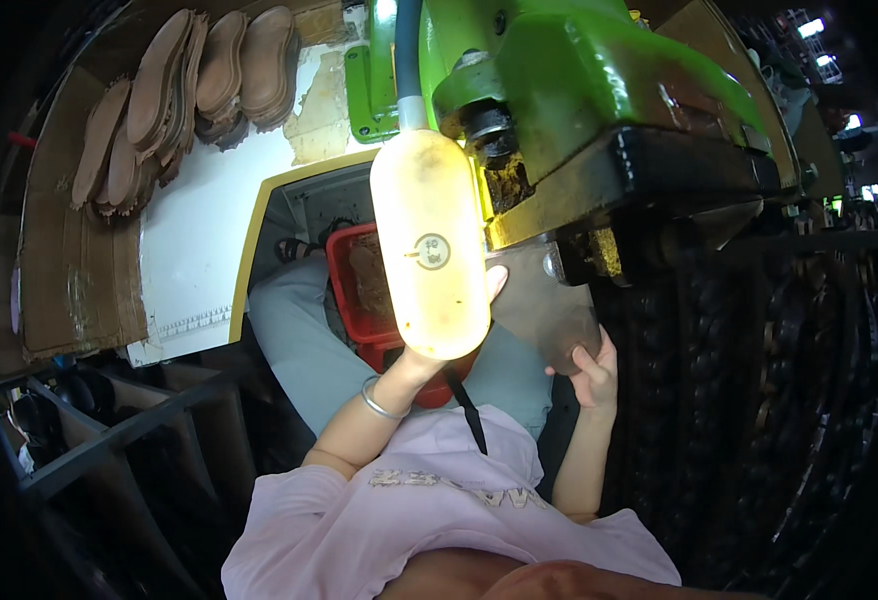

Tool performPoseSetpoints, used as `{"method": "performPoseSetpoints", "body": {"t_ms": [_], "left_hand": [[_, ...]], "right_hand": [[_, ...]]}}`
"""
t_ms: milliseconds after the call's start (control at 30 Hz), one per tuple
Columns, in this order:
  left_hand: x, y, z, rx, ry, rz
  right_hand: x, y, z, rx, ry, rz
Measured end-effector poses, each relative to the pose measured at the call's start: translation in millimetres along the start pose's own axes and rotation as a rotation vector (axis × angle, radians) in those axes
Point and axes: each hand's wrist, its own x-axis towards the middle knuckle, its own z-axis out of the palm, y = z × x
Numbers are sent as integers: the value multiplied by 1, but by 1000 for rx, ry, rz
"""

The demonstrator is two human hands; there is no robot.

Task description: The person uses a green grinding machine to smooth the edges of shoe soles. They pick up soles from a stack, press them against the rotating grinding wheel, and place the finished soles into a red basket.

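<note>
My right hand (595, 372) grips the near end of a flat grey-brown shoe-sole piece (549, 310), thumb on top and fingers curled round its edge. The piece's far end lies beneath the head of a green machine (579, 70). My left hand (498, 282) is mostly hidden behind a bright, rounded lamp (429, 220). Only a few of its fingertips show, beside the piece's left edge; whether they press on it cannot be told. A metal bangle (381, 402) circles my left wrist.
Several tan shoe soles (164, 90) are stacked on the white table (194, 240) by a cardboard box (79, 270), far left. A red bin (344, 270) sits between my legs. Grey dividers (139, 430) stand at left; dark hanging rows (699, 380) line the right.
</note>
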Motion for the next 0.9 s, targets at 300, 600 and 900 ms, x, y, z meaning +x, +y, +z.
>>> {"method": "performPoseSetpoints", "body": {"t_ms": [300,600,900], "left_hand": [[-33,-21,-26,-595,45,-129],[-34,-4,-49,-654,120,-178],[-49,-16,-110,-584,192,-150]], "right_hand": [[11,-51,23,-167,-15,-99],[66,-84,62,-240,-41,-210],[85,-58,108,-208,-364,-182]]}}
